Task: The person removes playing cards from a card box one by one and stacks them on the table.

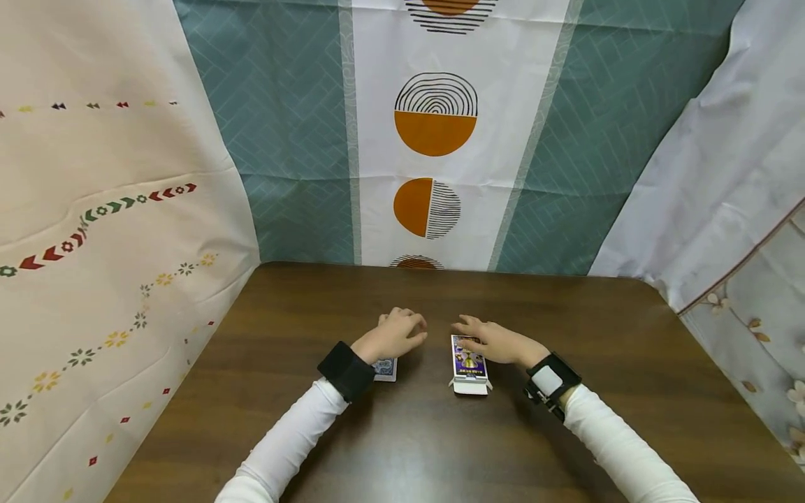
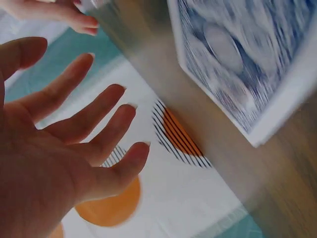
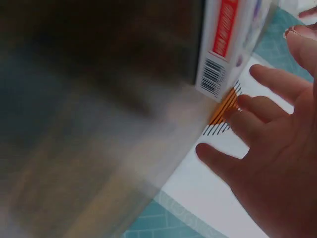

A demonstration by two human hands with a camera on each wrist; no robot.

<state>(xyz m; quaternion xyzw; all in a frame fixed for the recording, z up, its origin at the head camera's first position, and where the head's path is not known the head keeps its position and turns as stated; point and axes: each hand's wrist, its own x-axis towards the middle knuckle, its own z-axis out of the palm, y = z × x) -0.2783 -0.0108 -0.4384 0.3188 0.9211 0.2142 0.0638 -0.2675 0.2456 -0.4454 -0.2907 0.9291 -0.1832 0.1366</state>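
A deck of playing cards (image 1: 386,369) with a patterned blue back lies on the table, partly hidden by my left hand (image 1: 393,334). In the left wrist view this hand's fingers are spread and loosely bent beside the blue-backed cards (image 2: 237,59), holding nothing. To the right, a purple and white card box (image 1: 468,363) lies with its end flap open towards me. My right hand (image 1: 499,341) hovers over the box's far right part; whether a fingertip touches it I cannot tell. The right wrist view shows its fingers (image 3: 267,79) apart, near the box's barcode side (image 3: 214,74).
The brown wooden table (image 1: 428,447) carries both items near its middle. Behind its far edge hangs a teal and white cloth (image 1: 302,140) with orange circles. Patterned pale cloths (image 1: 113,293) hang at the left and right.
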